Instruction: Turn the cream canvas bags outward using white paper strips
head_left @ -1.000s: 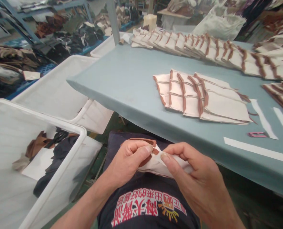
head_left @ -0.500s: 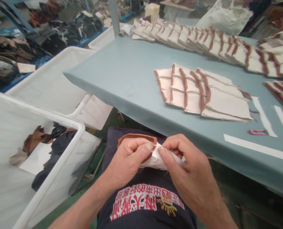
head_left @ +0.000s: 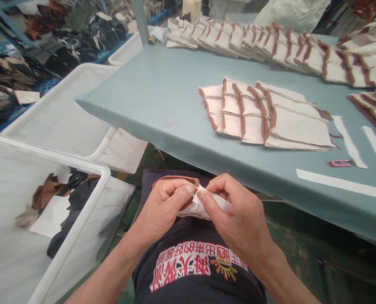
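Observation:
My left hand (head_left: 167, 207) pinches the edge of a sewn piece with a brown rim (head_left: 175, 178) and off-white cloth, held above my lap. Close beside it, my right hand (head_left: 238, 211) has thumb and forefinger closed on a white strip (head_left: 220, 202) that lies against the same piece. The two thumbs are nearly touching at the brown edge. Fingers cover much of the piece, so its full shape is hidden. On the table ahead, several similar off-white pieces with brown edges (head_left: 232, 112) overlap in a fanned stack.
Loose white strips (head_left: 340, 183) and a small pink-rimmed tool (head_left: 341, 163) lie on the blue-green table (head_left: 137, 93). A long row of off-white pieces (head_left: 232, 38) runs along its back. White bins (head_left: 107, 173) stand at left, the nearest holding brown and dark scraps (head_left: 74, 211).
The view has shifted slightly, so the table appears a little higher. Both hands remain closed at the piece's edge and sit slightly further left in view.

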Available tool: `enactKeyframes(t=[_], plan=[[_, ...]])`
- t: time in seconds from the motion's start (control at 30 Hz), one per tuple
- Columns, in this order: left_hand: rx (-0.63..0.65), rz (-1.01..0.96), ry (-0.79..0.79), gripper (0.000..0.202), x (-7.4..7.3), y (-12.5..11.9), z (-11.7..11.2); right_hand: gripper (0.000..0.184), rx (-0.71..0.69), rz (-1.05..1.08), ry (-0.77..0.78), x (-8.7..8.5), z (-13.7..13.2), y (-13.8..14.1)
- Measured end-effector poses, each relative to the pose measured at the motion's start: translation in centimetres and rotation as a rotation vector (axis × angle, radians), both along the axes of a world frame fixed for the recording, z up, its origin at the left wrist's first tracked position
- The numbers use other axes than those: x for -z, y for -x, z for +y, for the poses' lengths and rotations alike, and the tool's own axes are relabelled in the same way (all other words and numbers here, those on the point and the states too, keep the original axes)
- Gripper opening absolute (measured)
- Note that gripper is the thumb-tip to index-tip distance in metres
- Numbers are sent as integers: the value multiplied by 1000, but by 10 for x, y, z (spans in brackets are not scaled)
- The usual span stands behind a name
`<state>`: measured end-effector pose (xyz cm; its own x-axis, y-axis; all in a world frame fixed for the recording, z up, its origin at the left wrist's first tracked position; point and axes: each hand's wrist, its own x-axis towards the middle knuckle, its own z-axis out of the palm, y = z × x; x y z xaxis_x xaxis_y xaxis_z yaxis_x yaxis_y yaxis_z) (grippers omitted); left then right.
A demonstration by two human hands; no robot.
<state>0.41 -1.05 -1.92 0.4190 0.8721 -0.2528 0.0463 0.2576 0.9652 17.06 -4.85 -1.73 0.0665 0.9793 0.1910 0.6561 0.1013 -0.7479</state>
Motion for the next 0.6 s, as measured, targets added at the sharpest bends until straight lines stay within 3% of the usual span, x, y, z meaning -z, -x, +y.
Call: enactKeyframes(t=[0.33,0.43,0.6], plan=[[62,53,-32,37,-2,0,0,10,30,244,208,6,4,-2],[84,48,4,27,-5,-1,-1,10,31,322,176,7,3,-1],[27,106,-58,27,-5,-5,-3,7,50,371,49,11,-2,4]])
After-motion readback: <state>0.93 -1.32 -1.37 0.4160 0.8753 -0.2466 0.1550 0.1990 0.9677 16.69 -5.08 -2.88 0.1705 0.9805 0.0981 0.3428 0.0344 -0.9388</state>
